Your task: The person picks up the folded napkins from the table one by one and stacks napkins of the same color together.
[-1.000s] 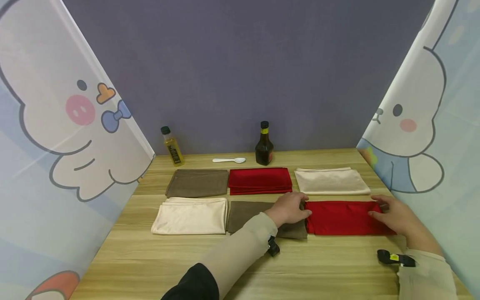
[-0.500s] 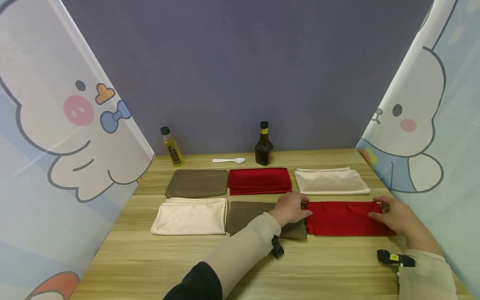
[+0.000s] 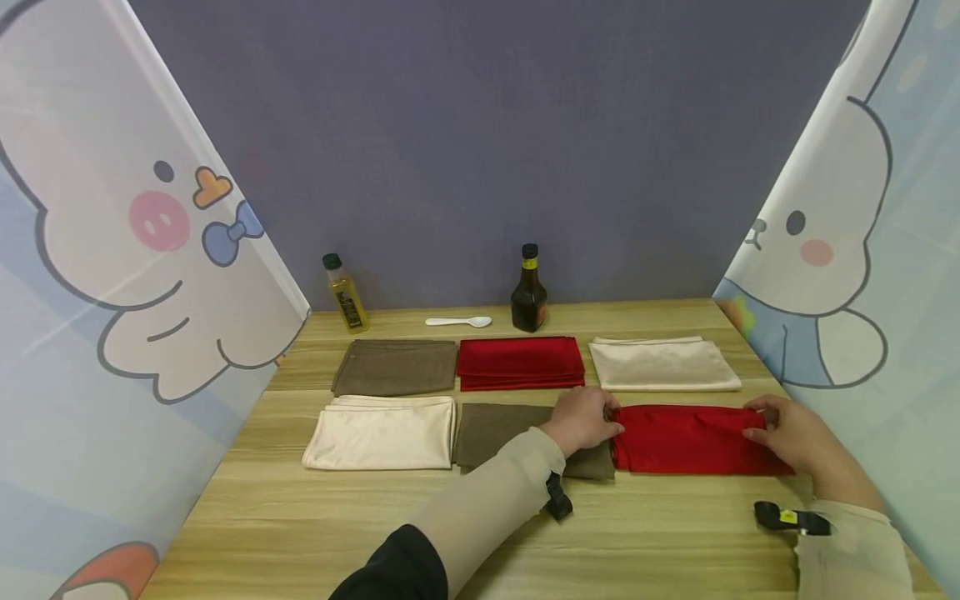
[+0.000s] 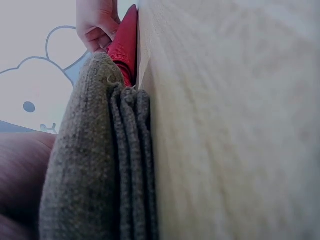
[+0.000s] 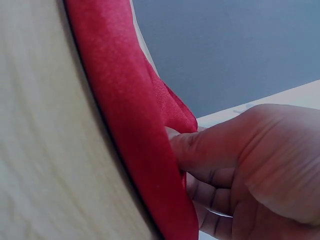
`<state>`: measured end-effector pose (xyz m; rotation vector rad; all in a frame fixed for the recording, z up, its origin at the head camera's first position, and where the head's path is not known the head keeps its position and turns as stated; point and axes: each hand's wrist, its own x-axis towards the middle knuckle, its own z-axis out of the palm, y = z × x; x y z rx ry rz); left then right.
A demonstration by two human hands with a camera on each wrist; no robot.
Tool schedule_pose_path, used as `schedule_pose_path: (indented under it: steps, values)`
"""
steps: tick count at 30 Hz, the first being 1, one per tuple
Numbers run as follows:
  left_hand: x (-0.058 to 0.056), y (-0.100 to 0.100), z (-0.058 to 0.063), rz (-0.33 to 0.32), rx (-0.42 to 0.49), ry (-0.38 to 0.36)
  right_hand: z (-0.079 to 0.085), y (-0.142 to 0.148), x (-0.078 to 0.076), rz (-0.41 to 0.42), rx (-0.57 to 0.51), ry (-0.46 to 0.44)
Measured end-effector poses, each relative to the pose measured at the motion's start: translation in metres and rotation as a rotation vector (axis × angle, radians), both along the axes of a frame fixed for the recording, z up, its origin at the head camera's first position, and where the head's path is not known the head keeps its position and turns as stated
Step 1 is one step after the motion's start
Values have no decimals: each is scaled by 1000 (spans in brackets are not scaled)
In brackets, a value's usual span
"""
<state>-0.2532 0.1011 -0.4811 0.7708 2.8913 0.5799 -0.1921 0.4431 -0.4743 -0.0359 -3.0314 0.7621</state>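
The folded red cloth napkin [image 3: 686, 443] lies at the front right of the table. My left hand [image 3: 581, 419] pinches its left edge between thumb and fingers, while my forearm crosses over the folded brown napkin [image 3: 491, 429]. At the opposite end, my right hand [image 3: 791, 429] pinches the red napkin's right edge. In the right wrist view the thumb [image 5: 210, 147] presses the red fabric, which bunches up there, with fingers behind it. The left wrist view shows the brown napkin's layers [image 4: 85, 165] up close, and my left fingertips are hidden.
A cream napkin [image 3: 378, 437] lies front left. Behind stand a row of brown [image 3: 397, 367], red [image 3: 517, 362] and cream napkins [image 3: 663, 364]. At the back are an oil bottle [image 3: 347, 296], a white spoon [image 3: 457, 322] and a dark sauce bottle [image 3: 528, 292]. Printed cloth walls flank the table.
Both hands stay at the red napkin's two ends. My left forearm has shifted slightly right, and the red napkin's top edge near my right hand has bunched a little.
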Motion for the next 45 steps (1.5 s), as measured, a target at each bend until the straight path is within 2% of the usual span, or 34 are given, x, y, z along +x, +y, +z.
schedule_pose_path:
  steps: [13,29,39,45]
  values:
    - [3,1,-1,3,-23,36,1,-1,3,10,24,-23]
    - [4,2,-1,-25,-61,35,-4,1,1,77,44,34]
    - [4,3,0,-56,9,45,-1,1,3,92,14,91]
    - [5,3,2,-59,54,25,2,-1,4,77,-2,109]
